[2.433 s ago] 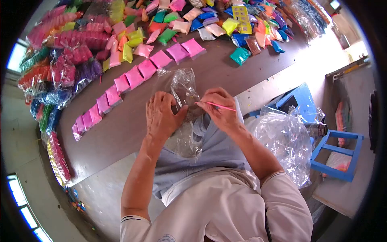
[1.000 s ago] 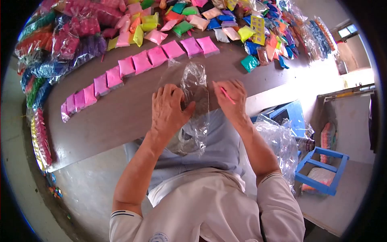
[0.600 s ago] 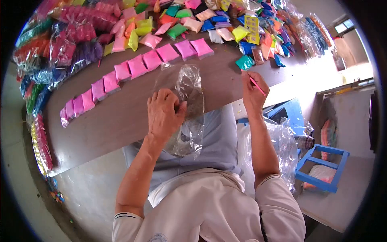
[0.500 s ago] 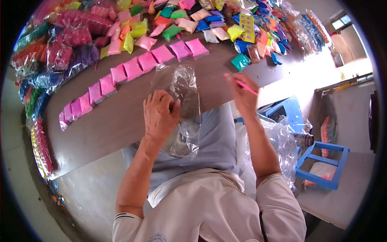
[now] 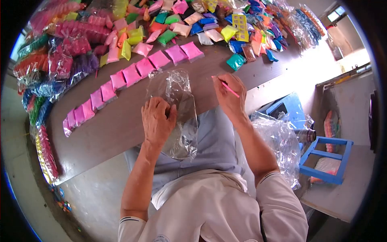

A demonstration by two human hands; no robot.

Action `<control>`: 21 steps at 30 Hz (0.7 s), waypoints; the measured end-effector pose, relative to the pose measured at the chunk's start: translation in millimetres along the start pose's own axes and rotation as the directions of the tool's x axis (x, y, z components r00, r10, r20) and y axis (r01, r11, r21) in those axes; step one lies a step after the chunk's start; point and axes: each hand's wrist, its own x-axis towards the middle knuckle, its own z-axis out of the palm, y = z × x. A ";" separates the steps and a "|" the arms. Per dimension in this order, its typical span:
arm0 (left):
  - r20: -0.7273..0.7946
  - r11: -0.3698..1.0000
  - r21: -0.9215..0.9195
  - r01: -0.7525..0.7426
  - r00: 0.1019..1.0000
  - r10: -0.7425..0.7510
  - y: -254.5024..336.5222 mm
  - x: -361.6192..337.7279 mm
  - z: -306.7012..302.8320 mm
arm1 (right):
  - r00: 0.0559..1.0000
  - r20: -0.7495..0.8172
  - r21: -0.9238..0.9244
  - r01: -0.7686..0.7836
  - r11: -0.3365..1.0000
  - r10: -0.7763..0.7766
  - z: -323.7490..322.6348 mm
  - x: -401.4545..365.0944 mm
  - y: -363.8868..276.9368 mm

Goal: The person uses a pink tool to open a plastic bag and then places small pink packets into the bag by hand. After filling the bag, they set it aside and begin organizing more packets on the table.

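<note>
My left hand (image 5: pixel 158 121) is closed at the left edge of a clear plastic bag (image 5: pixel 186 107), its fingers curled. The flat bag runs from the table top down over the table's front edge onto my lap. To the right of the bag, my right hand (image 5: pixel 230 94) is raised and closed around a slim pink stick (image 5: pixel 231 90), which slants across the fingers. Beyond both hands, a curved row of pink and pinkish-purple packets (image 5: pixel 131 75) lies on the brown table (image 5: pixel 117 117).
Heaped along the back are colourful packets (image 5: pixel 165 37), with a yellow mould-like sheet (image 5: pixel 240 28) among them. Bundled bags (image 5: pixel 74 46) crowd the left side. At my right are crumpled clear plastic (image 5: pixel 278 141), a blue stool-like object (image 5: pixel 292 111) and a blue frame (image 5: pixel 345 161).
My right hand has moved left, closer to the bag, with the pink stick. The left hand keeps its place at the bag's edge. The view has shifted slightly.
</note>
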 end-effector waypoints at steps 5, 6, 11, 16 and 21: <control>0.021 1.000 -0.022 -0.006 1.000 0.006 5.0 4.4 -5.2 | 0.958 0.030 0.194 0.275 0.942 -0.285 29.1 -15.1 -15.6; 0.002 1.000 -0.011 -0.019 1.000 0.019 3.5 4.5 -3.6 | 0.946 0.149 0.283 0.238 0.929 -0.288 31.4 -15.8 -17.2; -0.014 1.000 -0.009 0.010 1.000 -0.010 -2.6 -3.2 -5.7 | 0.965 -0.084 0.141 0.258 0.956 -0.248 25.9 -18.5 50.5; -0.058 0.999 0.024 0.034 0.998 -0.032 -13.2 -10.2 -14.0 | 0.875 -0.378 0.017 -0.319 0.948 0.302 -63.6 -33.8 129.4; -0.042 0.998 0.001 0.057 0.998 -0.057 -11.8 -8.7 -16.5 | 0.952 -0.096 0.082 -0.283 0.956 0.291 -64.1 -21.4 110.9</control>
